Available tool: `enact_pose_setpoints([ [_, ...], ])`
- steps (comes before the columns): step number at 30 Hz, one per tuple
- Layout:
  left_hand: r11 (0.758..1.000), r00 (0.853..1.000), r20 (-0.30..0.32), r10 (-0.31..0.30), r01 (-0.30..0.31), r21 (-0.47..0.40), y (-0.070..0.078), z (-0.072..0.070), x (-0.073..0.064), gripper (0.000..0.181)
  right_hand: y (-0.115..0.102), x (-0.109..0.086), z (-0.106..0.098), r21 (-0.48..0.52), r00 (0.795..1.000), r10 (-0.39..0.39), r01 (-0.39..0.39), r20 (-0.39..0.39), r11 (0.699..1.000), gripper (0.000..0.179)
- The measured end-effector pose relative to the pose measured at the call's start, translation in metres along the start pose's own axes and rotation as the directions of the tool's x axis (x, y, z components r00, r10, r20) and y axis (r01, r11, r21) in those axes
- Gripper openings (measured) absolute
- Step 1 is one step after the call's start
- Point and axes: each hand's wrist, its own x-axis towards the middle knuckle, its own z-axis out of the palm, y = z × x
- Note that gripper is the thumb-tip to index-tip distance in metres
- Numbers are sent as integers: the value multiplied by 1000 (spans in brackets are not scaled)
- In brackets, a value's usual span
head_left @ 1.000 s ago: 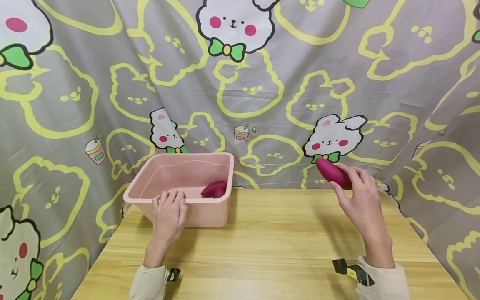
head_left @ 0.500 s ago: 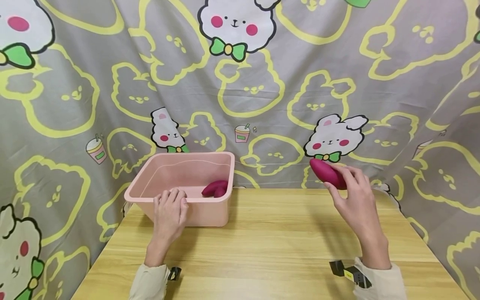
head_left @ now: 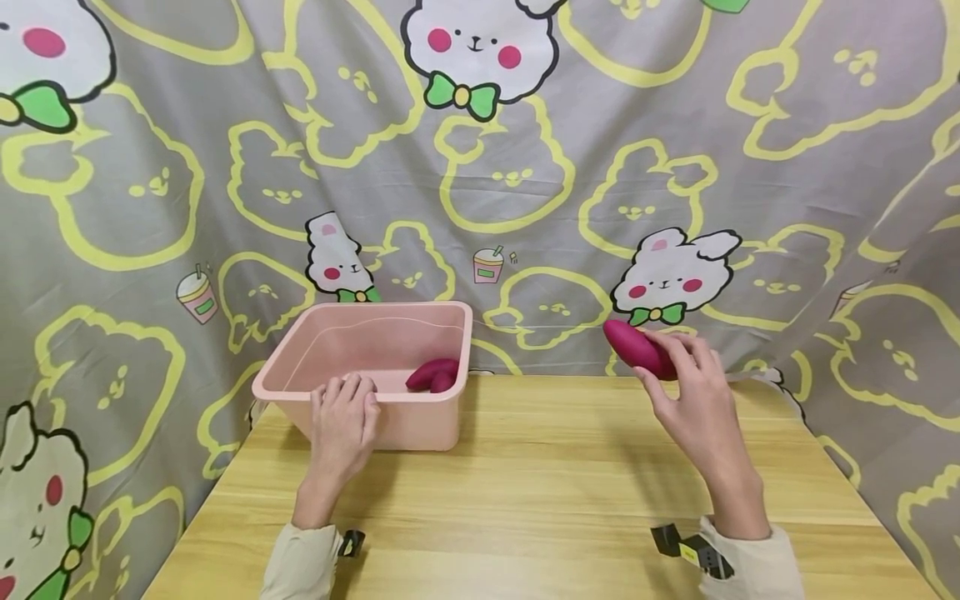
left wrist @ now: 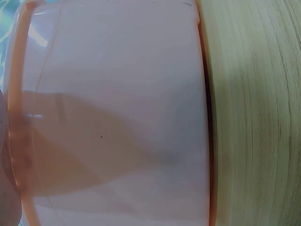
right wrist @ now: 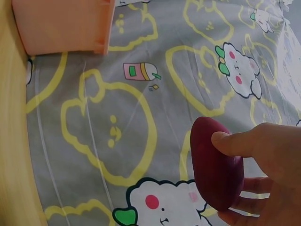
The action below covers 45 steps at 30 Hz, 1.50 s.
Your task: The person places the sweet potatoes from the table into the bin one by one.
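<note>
Up over the far right of the table, my right hand point(head_left: 697, 400) holds a smooth magenta sweet potato point(head_left: 637, 348) between thumb and fingers. In the right wrist view, the thumb lies across the sweet potato point(right wrist: 214, 165) and the fingers curl behind it. My left hand point(head_left: 345, 425) grips the front rim of a pink plastic bin point(head_left: 420, 425), its fingers bent over the edge. Inside the bin, at the right end, lie more magenta sweet potatoes point(head_left: 429, 375), partly overlapping. The left wrist view shows mostly the outer wall of the bin point(left wrist: 117, 70).
The bin stands at the back left of a light wooden table point(head_left: 525, 500). A grey curtain point(head_left: 525, 208) with yellow outlines and white rabbits hangs right behind the table and down both sides.
My right hand has moved a little to the left with the sweet potato, toward the bin. The left hand keeps its hold on the rim.
</note>
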Motion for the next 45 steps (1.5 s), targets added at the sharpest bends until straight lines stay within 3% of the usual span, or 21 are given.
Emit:
enact_pose_setpoints([
  [23, 1000, 1000, 5, 0, 0, 0, 2, 2, 3, 33, -14, 1, 20, 31, 996, -91, 91, 22, 995, 52],
  [45, 1000, 1000, -2, 0, 0, 13, 0, 2, 1, 32, -26, 4, 43, 39, 983, -157, 154, 95, 987, 54],
])
